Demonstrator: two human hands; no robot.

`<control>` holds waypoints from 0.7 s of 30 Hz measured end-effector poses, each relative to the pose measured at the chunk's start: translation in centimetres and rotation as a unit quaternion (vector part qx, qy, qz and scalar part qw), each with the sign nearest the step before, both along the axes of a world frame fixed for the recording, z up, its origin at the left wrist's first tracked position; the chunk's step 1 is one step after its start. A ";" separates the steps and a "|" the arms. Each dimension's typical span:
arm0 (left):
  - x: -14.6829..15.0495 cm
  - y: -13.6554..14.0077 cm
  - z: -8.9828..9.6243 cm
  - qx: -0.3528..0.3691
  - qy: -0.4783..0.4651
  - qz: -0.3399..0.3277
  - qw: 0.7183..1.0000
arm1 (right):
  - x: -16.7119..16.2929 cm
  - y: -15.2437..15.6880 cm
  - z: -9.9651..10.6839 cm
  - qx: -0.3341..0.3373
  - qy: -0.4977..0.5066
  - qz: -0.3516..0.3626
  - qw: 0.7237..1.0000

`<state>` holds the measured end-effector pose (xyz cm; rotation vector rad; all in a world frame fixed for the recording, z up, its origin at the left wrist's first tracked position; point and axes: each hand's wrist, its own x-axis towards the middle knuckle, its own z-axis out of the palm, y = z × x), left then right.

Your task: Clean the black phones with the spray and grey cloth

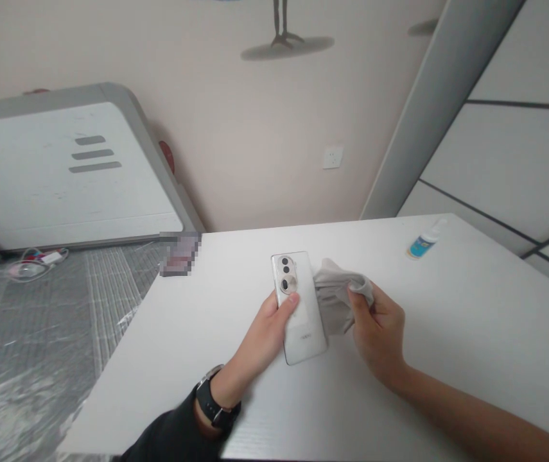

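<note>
A white smartphone [300,308] is held back-up over the white table [447,321], its camera rings facing me. My left hand [267,337] grips it from the left, the thumb resting on its back just below the cameras. A black watch sits on that wrist. My right hand [380,337] is closed on a bunched grey cloth [336,292], which touches the phone's right edge.
A small spray bottle [423,242] with a blue label lies near the table's far right corner. A blurred patch covers something at the far left corner [180,253]. Left of the table is a plastic-covered grey floor, with cables by a white panel.
</note>
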<state>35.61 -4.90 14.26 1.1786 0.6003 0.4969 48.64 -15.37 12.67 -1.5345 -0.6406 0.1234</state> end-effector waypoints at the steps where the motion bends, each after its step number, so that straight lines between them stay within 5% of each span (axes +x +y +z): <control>1: -0.1 0.2 -0.1 0.006 0.008 -0.006 1.000 | 0.3 0.0 0.0 0.005 0.005 -0.013 1.000; 7: -0.5 0.8 -0.1 -0.040 0.017 -0.086 0.995 | 3.5 -0.1 -0.7 0.037 -0.039 -0.111 0.992; 10: -0.6 0.2 0.3 -0.086 0.014 -0.131 0.988 | 4.1 -0.2 -1.1 -0.030 -0.187 -0.021 0.982; 12: -0.6 -0.2 0.4 -0.105 0.009 -0.146 0.984 | 3.9 -0.1 -1.3 -0.071 -0.317 0.117 0.938; 15: -0.3 -0.3 0.5 -0.128 0.008 -0.118 0.985 | 3.4 0.4 -1.4 -0.089 -0.474 0.269 0.834; 18: -0.1 0.2 0.8 -0.139 0.020 -0.061 0.988 | 3.5 0.7 -1.3 -0.091 -0.558 0.327 0.757; 21: -0.3 0.5 1.4 -0.143 0.047 -0.075 0.986 | 4.3 0.9 -1.0 -0.097 -0.592 0.316 0.735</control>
